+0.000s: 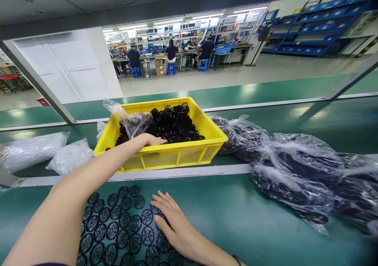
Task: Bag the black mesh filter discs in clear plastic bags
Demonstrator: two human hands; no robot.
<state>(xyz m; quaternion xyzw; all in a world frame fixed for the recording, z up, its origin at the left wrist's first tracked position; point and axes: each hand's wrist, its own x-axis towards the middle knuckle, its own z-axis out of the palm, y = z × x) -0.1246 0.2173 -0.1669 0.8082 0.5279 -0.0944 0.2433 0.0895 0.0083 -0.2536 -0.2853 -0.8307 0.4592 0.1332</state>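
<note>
Discs of black mesh (118, 226) under right hand's (177, 228) spread grip; left hand's (152, 140) grip curled in yellow crate (174, 157), hold unclear.

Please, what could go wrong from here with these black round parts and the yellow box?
The left hand reaches over the front rim of the yellow plastic bin, so a hard pull might shift the bin. The right hand rests on black round mesh parts lying close together, so they could slide out of place. The clear plastic bags bulge over the white edge strip and might slip further down toward the hand.
</note>
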